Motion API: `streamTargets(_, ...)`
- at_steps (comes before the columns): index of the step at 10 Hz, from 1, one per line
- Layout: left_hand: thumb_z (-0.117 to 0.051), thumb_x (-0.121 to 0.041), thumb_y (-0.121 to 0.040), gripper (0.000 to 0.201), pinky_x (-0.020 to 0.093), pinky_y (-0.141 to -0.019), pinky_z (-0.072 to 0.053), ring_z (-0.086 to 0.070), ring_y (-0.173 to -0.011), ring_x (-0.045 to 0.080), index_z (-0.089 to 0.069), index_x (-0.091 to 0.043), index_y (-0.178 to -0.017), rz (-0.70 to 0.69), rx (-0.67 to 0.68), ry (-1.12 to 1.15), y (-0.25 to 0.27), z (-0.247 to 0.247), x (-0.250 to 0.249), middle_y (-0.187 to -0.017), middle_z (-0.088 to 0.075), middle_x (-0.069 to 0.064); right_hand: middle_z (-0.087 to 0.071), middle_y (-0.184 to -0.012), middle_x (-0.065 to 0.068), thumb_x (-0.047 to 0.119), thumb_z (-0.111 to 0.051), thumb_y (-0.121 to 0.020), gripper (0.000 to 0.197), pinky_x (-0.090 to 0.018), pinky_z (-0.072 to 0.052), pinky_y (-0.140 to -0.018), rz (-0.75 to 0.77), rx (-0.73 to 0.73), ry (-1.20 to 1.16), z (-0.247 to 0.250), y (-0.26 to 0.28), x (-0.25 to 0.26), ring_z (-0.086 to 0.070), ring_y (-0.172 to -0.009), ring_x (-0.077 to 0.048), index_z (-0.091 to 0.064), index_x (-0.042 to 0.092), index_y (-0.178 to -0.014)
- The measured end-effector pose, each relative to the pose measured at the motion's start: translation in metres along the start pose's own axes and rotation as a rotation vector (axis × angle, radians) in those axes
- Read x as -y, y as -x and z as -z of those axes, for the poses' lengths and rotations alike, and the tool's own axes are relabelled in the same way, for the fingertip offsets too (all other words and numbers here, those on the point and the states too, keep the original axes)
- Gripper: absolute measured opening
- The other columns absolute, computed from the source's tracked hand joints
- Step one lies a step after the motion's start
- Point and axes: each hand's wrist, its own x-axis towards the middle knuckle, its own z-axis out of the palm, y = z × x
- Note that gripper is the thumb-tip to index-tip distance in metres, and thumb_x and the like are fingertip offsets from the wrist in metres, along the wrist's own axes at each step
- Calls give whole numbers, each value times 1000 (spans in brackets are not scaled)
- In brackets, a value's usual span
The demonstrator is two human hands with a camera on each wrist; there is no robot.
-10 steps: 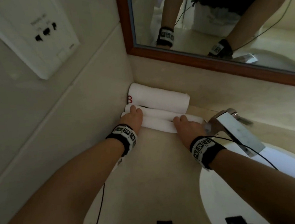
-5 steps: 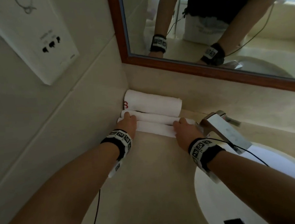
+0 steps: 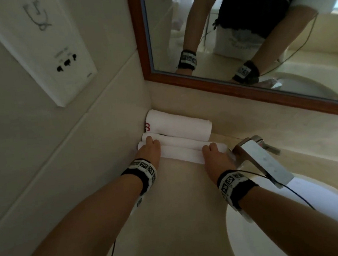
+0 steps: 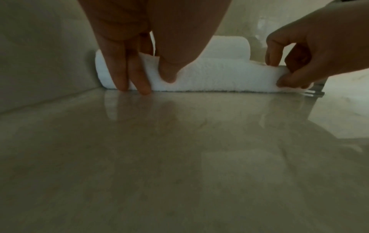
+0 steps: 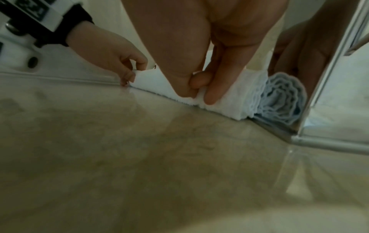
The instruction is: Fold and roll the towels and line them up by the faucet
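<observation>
Three rolled white towels lie side by side in the counter's back-left corner. The thick back roll [image 3: 181, 126] carries red lettering, and a thinner middle roll [image 3: 182, 140] lies against it. My left hand [image 3: 148, 144] grips the left end of the front roll [image 3: 179, 154], thumb pressed into its face [image 4: 219, 78]. My right hand [image 3: 211, 147] pinches the roll's right end [image 5: 225, 100] between thumb and fingers, close to the chrome faucet [image 3: 261, 157]. The front roll lies flat on the counter against the middle roll.
A white sink basin [image 3: 305, 224] sits at the right under the faucet. The wood-framed mirror [image 3: 221, 83] lines the back wall. A white outlet panel [image 3: 57, 61] hangs on the left wall. The beige counter [image 3: 170, 208] stretches toward me.
Both hands stay on the front roll's ends, which sits a little tighter against the middle roll. My head view has shifted slightly.
</observation>
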Motion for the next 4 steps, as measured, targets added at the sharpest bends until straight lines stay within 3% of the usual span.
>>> streamTargets(1,-43,-9,-93,33,37,-85,-49,-52,-106,28,-42,-3,-125,1,74,8,1,-1,-2,-136,-33,17,-39,-124,-9,5,-39,-92,32,-36,-46,-67,0,10,-35,0,4,-1,-61,-88,-29,-38,13,-123)
streamTargets(2,-52,-15,-90,47,39,-94,-46,-47,-116,30,-37,-4,-132,9,125,40,4,5,-5,-142,-25,17,-38,-123,-7,13,-43,-93,31,-33,-44,-66,-33,13,-64,6,11,0,-60,-90,-28,-38,15,-123)
streamTargets(3,-45,-16,-92,51,39,-95,-43,-46,-118,30,-30,-7,-139,33,112,122,14,14,-12,-143,-28,15,-41,-123,-6,22,-45,-91,32,-36,-49,-72,-74,32,-62,12,24,2,-59,-94,-28,-40,16,-123)
streamTargets(4,-40,-14,-95,48,35,-97,-41,-47,-120,27,-30,-6,-141,-53,56,153,19,20,-30,-144,-32,15,-45,-121,-5,25,-46,-91,31,-39,-49,-82,-83,-12,-68,22,37,0,-56,-102,-29,-42,18,-121)
